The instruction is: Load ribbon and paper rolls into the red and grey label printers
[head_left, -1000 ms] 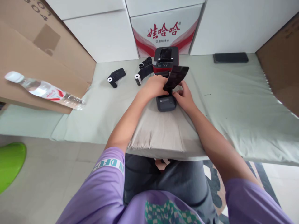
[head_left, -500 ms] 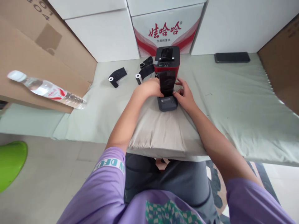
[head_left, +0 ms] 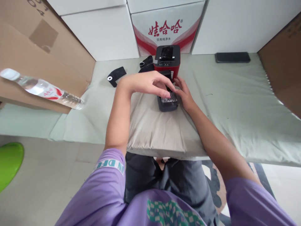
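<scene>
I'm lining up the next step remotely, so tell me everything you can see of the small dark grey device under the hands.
The small dark grey device is a boxy, rounded-cornered unit, matte plastic by its look. It lies flat on the beige pillow, just in front of the red and black printer. The left hand reaches over it, fingertips on its far end, which looks glossy; the right hand touches its right side. Whether its lid is open I cannot tell.

small dark printer [head_left: 167, 103], flat on pillow

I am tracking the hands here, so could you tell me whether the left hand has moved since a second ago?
Yes. The left hand has reached rightward across the dark grey device, fingertips now on its top, judged against the red printer.
</scene>
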`<action>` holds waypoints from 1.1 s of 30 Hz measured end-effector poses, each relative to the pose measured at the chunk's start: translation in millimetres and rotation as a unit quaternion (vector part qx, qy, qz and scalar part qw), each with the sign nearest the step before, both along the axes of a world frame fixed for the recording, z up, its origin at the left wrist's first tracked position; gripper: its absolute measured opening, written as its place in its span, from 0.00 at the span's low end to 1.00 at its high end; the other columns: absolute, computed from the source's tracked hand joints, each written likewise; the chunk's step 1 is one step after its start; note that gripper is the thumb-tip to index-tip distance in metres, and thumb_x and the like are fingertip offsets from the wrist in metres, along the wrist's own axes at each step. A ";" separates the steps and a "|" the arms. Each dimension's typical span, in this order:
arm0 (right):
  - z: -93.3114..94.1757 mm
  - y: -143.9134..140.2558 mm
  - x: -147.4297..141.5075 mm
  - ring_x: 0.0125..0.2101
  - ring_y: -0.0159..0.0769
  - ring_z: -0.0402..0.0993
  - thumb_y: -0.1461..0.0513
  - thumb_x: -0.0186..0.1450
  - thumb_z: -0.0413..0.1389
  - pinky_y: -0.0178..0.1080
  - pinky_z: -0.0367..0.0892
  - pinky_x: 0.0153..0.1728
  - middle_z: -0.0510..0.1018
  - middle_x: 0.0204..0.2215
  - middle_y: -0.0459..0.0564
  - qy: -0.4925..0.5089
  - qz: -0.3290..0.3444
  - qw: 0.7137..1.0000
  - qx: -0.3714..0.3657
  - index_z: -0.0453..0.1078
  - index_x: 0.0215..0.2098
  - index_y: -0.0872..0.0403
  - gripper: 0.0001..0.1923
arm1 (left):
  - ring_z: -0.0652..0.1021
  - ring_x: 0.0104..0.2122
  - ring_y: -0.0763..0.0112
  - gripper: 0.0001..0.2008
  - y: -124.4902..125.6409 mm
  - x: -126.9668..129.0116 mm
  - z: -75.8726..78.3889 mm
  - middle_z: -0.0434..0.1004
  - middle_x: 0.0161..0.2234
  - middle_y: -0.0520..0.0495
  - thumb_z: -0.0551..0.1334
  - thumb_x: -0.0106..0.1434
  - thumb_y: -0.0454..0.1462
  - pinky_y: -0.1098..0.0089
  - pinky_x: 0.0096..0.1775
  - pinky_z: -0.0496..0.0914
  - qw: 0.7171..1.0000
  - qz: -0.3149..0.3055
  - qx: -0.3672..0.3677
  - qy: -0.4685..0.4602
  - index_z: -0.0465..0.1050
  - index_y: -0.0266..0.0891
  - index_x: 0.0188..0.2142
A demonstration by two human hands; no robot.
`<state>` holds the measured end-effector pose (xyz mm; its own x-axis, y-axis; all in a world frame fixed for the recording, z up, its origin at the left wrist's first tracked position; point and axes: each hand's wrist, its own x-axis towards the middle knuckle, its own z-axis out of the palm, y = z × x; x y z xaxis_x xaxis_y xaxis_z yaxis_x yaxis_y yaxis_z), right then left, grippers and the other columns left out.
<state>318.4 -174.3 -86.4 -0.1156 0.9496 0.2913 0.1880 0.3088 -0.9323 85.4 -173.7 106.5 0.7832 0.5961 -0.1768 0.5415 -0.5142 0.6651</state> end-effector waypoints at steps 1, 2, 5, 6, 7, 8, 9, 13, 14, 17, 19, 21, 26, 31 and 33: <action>0.9 1.0 -2.6 0.78 0.56 0.57 0.26 0.62 0.55 0.63 0.61 0.76 0.62 0.78 0.52 0.022 0.010 1.000 -0.007 0.54 0.78 0.41 0.55 | 0.87 0.51 0.54 0.17 1.8 -1.4 -0.8 0.89 0.45 0.47 0.71 0.66 0.51 0.57 0.53 0.78 0.998 -0.009 -0.026 -0.053 0.84 0.45 0.48; 1.7 1.5 -5.4 0.78 0.55 0.57 0.26 0.61 0.55 0.63 0.59 0.77 0.63 0.78 0.52 0.047 0.021 0.999 -0.015 0.54 0.78 0.42 0.56 | 0.87 0.50 0.56 0.15 5.6 -1.6 -5.0 0.88 0.47 0.45 0.68 0.70 0.49 0.57 0.53 0.79 0.993 0.000 -0.029 -0.115 0.83 0.44 0.48; 3.6 0.3 -11.5 0.78 0.55 0.58 0.26 0.59 0.58 0.62 0.54 0.79 0.64 0.78 0.52 0.113 0.042 0.992 -0.031 0.56 0.78 0.43 0.58 | 0.86 0.52 0.58 0.09 27.2 3.7 -31.4 0.87 0.51 0.42 0.65 0.72 0.40 0.56 0.58 0.77 0.960 0.123 0.096 -0.233 0.80 0.40 0.48; 4.1 -0.6 -12.3 0.78 0.55 0.58 0.27 0.58 0.60 0.62 0.53 0.79 0.65 0.77 0.52 0.126 0.043 0.990 -0.037 0.58 0.77 0.43 0.58 | 0.84 0.55 0.56 0.10 35.4 6.1 -41.2 0.87 0.52 0.42 0.65 0.72 0.39 0.56 0.60 0.75 0.953 0.168 0.139 -0.210 0.80 0.41 0.49; 4.5 -1.5 -12.3 0.78 0.55 0.58 0.27 0.57 0.61 0.62 0.53 0.80 0.66 0.77 0.50 0.135 0.041 0.989 -0.043 0.60 0.76 0.42 0.57 | 0.83 0.58 0.56 0.12 42.7 8.2 -49.6 0.86 0.54 0.43 0.65 0.72 0.41 0.57 0.62 0.74 0.954 0.189 0.157 -0.173 0.80 0.43 0.52; 4.8 -2.2 -11.7 0.78 0.55 0.58 0.28 0.57 0.62 0.62 0.53 0.80 0.67 0.76 0.49 0.140 0.036 0.988 -0.050 0.62 0.75 0.40 0.55 | 0.81 0.59 0.55 0.13 48.3 9.8 -55.7 0.86 0.55 0.44 0.65 0.72 0.42 0.57 0.63 0.73 0.957 0.194 0.165 -0.138 0.80 0.44 0.53; 4.9 -2.6 -10.8 0.77 0.55 0.59 0.28 0.56 0.63 0.62 0.54 0.79 0.68 0.76 0.48 0.143 0.032 0.988 -0.056 0.63 0.74 0.39 0.54 | 0.81 0.60 0.55 0.14 51.7 10.7 -59.2 0.86 0.55 0.44 0.64 0.73 0.44 0.58 0.64 0.72 0.962 0.188 0.163 -0.107 0.81 0.45 0.54; 4.2 -2.1 -6.9 0.73 0.55 0.66 0.28 0.58 0.61 0.63 0.62 0.75 0.71 0.74 0.47 0.154 0.010 0.985 -0.074 0.66 0.71 0.37 0.50 | 0.82 0.57 0.54 0.14 45.1 10.9 -49.2 0.87 0.51 0.43 0.61 0.75 0.45 0.59 0.62 0.71 0.960 0.202 0.185 -0.063 0.83 0.43 0.50; 4.1 -1.9 -6.6 0.72 0.54 0.68 0.28 0.59 0.60 0.63 0.65 0.73 0.72 0.74 0.47 0.155 0.006 0.985 -0.075 0.67 0.71 0.38 0.49 | 0.82 0.55 0.54 0.15 40.8 10.6 -44.0 0.87 0.48 0.43 0.60 0.75 0.44 0.59 0.60 0.72 0.959 0.209 0.186 -0.051 0.84 0.42 0.47; 5.2 -2.8 -7.4 0.69 0.54 0.72 0.28 0.60 0.57 0.61 0.71 0.69 0.75 0.71 0.50 0.151 -0.002 0.986 -0.069 0.68 0.69 0.39 0.47 | 0.84 0.45 0.57 0.17 30.8 11.0 -34.6 0.87 0.39 0.43 0.59 0.75 0.45 0.60 0.52 0.74 0.975 0.173 0.138 -0.002 0.85 0.40 0.40; 6.4 -4.1 -8.6 0.68 0.53 0.73 0.27 0.61 0.56 0.59 0.73 0.67 0.78 0.67 0.51 0.137 -0.003 0.989 -0.062 0.69 0.67 0.41 0.46 | 0.84 0.41 0.60 0.16 29.7 12.6 -37.2 0.86 0.36 0.45 0.61 0.72 0.45 0.63 0.48 0.74 0.989 0.115 0.094 0.025 0.86 0.41 0.39; 7.2 -4.8 -9.5 0.68 0.53 0.74 0.28 0.61 0.57 0.59 0.72 0.68 0.80 0.64 0.52 0.125 -0.004 0.991 -0.055 0.71 0.65 0.42 0.44 | 0.84 0.43 0.60 0.13 32.9 15.0 -45.8 0.87 0.38 0.47 0.65 0.68 0.45 0.64 0.47 0.74 0.994 0.069 0.078 0.043 0.86 0.42 0.43; 4.3 -1.8 -7.9 0.67 0.52 0.74 0.42 0.57 0.68 0.58 0.64 0.75 0.81 0.63 0.51 0.104 -0.012 0.994 -0.042 0.72 0.63 0.43 0.39 | 0.81 0.56 0.52 0.26 49.5 15.8 -72.5 0.84 0.55 0.44 0.73 0.60 0.46 0.63 0.56 0.73 0.984 0.083 0.141 0.071 0.82 0.44 0.57; 0.2 0.5 -5.9 0.70 0.52 0.70 0.51 0.59 0.66 0.59 0.63 0.75 0.79 0.65 0.51 0.068 0.012 0.997 -0.045 0.69 0.67 0.43 0.38 | 0.81 0.54 0.53 0.29 63.8 8.9 -87.7 0.84 0.57 0.44 0.70 0.63 0.49 0.64 0.54 0.74 0.991 0.068 0.064 0.097 0.79 0.44 0.61; 0.6 0.0 -6.1 0.71 0.53 0.69 0.52 0.61 0.64 0.60 0.63 0.75 0.78 0.65 0.50 0.058 0.024 0.997 -0.041 0.69 0.68 0.42 0.36 | 0.81 0.54 0.54 0.29 66.6 8.1 -91.7 0.84 0.57 0.44 0.70 0.63 0.50 0.64 0.54 0.73 0.992 0.063 0.054 0.094 0.78 0.44 0.62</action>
